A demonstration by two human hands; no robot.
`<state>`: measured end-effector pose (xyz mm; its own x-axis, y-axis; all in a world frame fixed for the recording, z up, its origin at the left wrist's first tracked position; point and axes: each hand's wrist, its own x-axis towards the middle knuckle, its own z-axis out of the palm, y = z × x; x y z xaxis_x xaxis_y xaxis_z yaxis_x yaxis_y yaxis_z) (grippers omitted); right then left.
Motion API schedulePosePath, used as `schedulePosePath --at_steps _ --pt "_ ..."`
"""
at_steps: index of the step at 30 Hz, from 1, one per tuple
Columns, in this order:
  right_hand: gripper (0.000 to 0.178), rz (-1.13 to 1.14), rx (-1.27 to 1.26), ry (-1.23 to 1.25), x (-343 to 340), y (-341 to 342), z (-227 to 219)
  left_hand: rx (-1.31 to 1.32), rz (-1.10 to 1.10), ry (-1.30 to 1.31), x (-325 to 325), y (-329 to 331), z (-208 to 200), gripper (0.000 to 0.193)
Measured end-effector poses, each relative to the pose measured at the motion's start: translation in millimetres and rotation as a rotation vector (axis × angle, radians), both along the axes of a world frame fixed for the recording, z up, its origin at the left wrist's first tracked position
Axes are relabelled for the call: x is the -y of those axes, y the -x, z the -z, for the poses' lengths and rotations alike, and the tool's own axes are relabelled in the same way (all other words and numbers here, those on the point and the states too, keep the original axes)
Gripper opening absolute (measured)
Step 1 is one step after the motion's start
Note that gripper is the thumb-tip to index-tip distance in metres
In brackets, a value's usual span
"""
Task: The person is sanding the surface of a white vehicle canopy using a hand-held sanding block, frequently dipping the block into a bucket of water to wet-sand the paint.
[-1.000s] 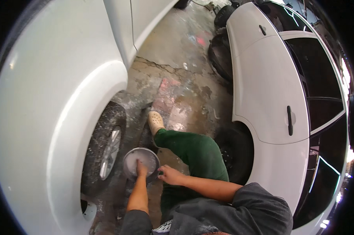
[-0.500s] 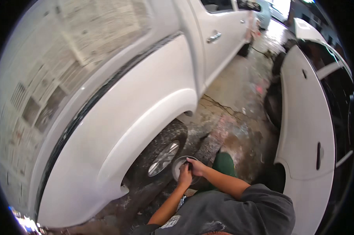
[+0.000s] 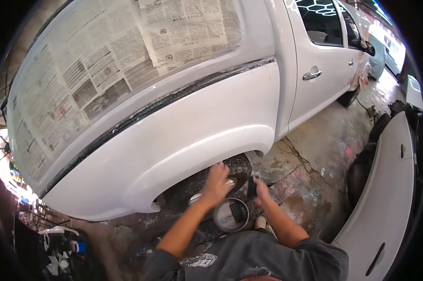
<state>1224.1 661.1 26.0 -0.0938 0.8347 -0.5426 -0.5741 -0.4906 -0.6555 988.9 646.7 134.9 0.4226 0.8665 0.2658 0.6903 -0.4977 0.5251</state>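
Observation:
My right hand [image 3: 261,191] grips a small dark block [image 3: 252,187] beside the truck's rear wheel. My left hand [image 3: 216,183] is raised in front of the wheel arch, smeared by motion, so its fingers are hard to read. Below and between my hands stands a round bucket [image 3: 216,219] of cloudy liquid with a dark object [image 3: 238,212] in it. White bodywork of the pickup truck [image 3: 207,117] rises ahead of me. The rear tyre [image 3: 239,166] sits partly hidden under the flared arch.
Newspaper sheets [image 3: 183,33] cover the truck's upper side, above a dark strip [image 3: 174,96]. On the right, a white car panel [image 3: 384,182] stands close by. A cracked, stained floor [image 3: 309,154] lies between them. Clutter with a blue-capped item [image 3: 78,247] sits at lower left.
My hands were together over the bucket; now they are apart and farther forward, the left up at the wheel arch. The view has swung left, showing more of the truck.

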Motion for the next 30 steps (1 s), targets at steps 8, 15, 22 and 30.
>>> schedulePosePath --at_steps 8,15,22,30 --pt "0.042 0.282 1.116 -1.677 -149.1 110.3 -307.4 -0.548 -0.471 -0.842 -102.1 125.7 -239.6 0.059" --pt "0.050 0.485 1.382 -1.830 -196.9 167.7 -330.3 -0.774 -0.275 -0.931 -116.1 189.9 -260.0 0.068" --pt "0.044 0.763 1.543 -1.660 -235.0 155.5 -311.9 -0.733 -0.257 -0.906 -111.5 194.6 -258.8 0.078" --pt "0.041 0.522 1.369 -1.845 -192.5 213.4 -308.6 -0.677 -0.223 -0.908 -113.3 199.7 -256.1 0.076"
